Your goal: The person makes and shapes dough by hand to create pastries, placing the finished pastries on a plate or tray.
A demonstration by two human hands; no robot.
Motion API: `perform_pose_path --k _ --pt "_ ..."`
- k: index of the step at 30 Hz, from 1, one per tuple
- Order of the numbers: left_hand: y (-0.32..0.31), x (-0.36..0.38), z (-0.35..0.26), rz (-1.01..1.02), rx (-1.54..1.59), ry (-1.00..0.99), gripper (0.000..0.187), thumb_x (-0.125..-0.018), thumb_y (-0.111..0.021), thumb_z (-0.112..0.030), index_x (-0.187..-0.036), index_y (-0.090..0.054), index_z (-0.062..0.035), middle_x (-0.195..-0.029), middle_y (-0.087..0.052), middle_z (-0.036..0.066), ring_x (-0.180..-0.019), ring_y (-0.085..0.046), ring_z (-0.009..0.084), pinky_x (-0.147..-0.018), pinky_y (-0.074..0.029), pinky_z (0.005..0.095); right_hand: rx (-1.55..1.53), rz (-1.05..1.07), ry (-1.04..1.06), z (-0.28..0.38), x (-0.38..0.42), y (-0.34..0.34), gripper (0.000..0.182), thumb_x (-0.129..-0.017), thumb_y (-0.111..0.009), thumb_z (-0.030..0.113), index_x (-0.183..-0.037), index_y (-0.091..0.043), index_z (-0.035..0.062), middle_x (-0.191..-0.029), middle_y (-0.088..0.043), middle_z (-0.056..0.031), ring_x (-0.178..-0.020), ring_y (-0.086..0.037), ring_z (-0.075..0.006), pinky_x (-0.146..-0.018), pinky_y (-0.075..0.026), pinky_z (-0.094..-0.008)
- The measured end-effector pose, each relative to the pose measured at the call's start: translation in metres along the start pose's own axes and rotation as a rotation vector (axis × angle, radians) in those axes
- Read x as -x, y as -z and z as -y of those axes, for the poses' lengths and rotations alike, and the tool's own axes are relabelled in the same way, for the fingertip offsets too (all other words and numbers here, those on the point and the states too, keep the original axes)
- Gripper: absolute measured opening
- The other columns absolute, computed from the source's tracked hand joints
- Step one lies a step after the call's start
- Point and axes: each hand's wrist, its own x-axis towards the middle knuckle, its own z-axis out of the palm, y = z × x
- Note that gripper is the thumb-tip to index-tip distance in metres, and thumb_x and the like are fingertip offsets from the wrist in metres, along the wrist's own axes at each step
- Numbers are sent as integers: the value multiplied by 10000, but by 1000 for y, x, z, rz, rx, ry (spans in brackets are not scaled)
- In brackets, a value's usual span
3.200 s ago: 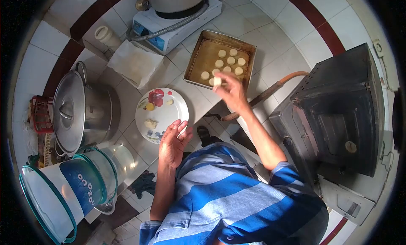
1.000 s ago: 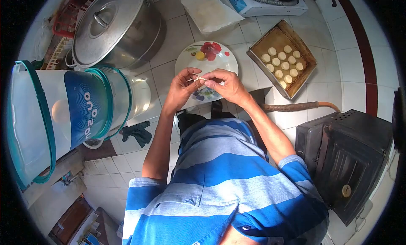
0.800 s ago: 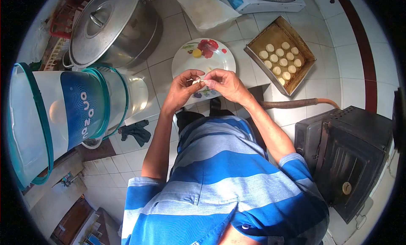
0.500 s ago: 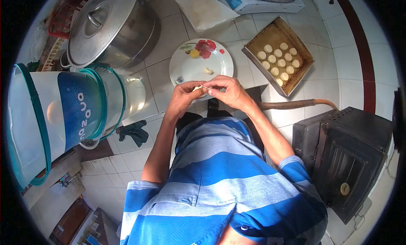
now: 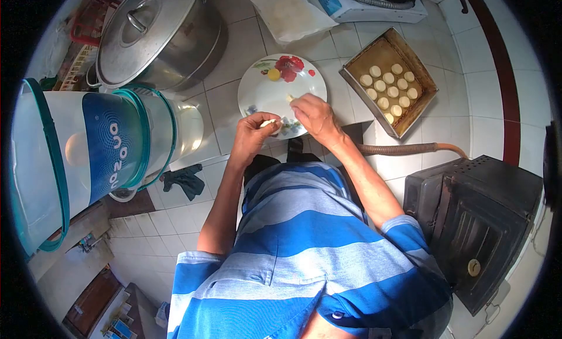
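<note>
My left hand point(image 5: 253, 134) is closed in a pinch on a small piece of pale dough point(image 5: 267, 123) above the near left part of the plate. My right hand point(image 5: 316, 118) reaches over the plate with its fingers bent together. A second small lump of dough point(image 5: 290, 98) shows at its fingertips, partly hidden by them. Under both hands is a white plate point(image 5: 252, 93) with a flower pattern. On its far side sits a small yellow round piece point(image 5: 273, 74).
A metal baking pan point(image 5: 374, 46) holding several pale dough rounds point(image 5: 393, 92) stands to the right. A large lidded pot point(image 5: 193, 52) and a clear plastic bucket point(image 5: 70, 146) with teal rims are at left. A black oven point(image 5: 468, 222) and a hose point(image 5: 404, 148) lie right.
My hands have come apart. The right hand has moved forward to the dough lump on the plate; the left keeps its piece of dough. The view has shifted slightly.
</note>
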Motion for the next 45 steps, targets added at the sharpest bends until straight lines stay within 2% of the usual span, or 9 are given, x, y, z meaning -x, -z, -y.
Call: perform_pose_path --k 3,9,15,17,22,25,34,39,45 --pt "14 -5 1 4 82 -51 188 -937 -770 -111 -1069 -760 23 -971 -758 55 -872 -672 108 -833 -544 281 -44 -103 -194 -2 -10 -6 146 -932 -641 116 -1042 -692 34 -935 -651 -160 -923 -655 -382 -815 -541 -479" --pt "29 -17 -20 -56 -113 -70 221 -927 -767 -106 -1101 -749 29 -988 -754 75 -906 -695 125 -832 -560 298 108 -42 -30 -24 -12 -17 157 -911 -660 96 -1050 -703 37 -1013 -664 -156 -935 -653 -395 -861 -531 -475" --pt "35 -38 -31 -111 -666 -287 331 -860 -751 -68 -1190 -735 -57 -1028 -765 154 -997 -737 300 -897 -577 394 110 -120 39 -16 -12 -21 137 -897 -653 51 -1028 -695 37 -985 -655 -137 -974 -659 -367 -851 -539 -458" --pt "46 -56 -21 -53 -1103 -423 376 -843 -760 -91 -1218 -727 -91 -1203 -723 186 -1201 -650 392 -1029 -520 469 136 -65 68 -24 -13 -27 145 -891 -642 36 -1026 -695 41 -976 -648 -135 -971 -655 -362 -848 -542 -452" --pt "25 -43 -27 -241 -1146 -584 427 -813 -797 -146 -1231 -723 -105 -1469 -545 210 -1404 -454 463 -1168 -384 545 75 -63 22 -26 -16 -26 228 -847 -709 -12 -1069 -730 36 -1017 -677 -120 -988 -659 -322 -847 -548 -411" --pt "3 -34 -10 -255 -1154 -643 474 -812 -813 -187 -1268 -709 -112 -1549 -458 237 -1461 -368 500 -1201 -323 600 146 -108 95 -21 -13 -25 161 -871 -610 0 -992 -693 65 -924 -620 -123 -927 -632 -325 -814 -540 -421" --pt "-41 -27 28 -287 -1218 -565 576 -879 -791 -332 -1403 -649 -140 -1634 -313 274 -1539 -207 527 -1224 -214 672 265 -95 -51 -6 11 2 361 -841 -712 56 -1198 -741 100 -1290 -630 -135 -1196 -576 -363 -1034 -476 -472" --pt "-40 -27 31 -277 -1272 -530 589 -907 -756 -387 -1431 -627 -151 -1653 -285 279 -1550 -181 525 -1227 -205 670 457 -19 -5 -3 23 -3 413 -850 -674 50 -1245 -740 153 -1504 -494 -152 -1423 -400 -425 -1171 -342 -585" --pt "-42 -28 29 -255 -1267 -556 567 -938 -722 -387 -1457 -613 -187 -1662 -292 261 -1557 -176 514 -1235 -200 658 419 58 -55 -13 23 -6 471 -863 -658 70 -1313 -711 200 -1544 -459 -153 -1477 -338 -448 -1214 -257 -643"
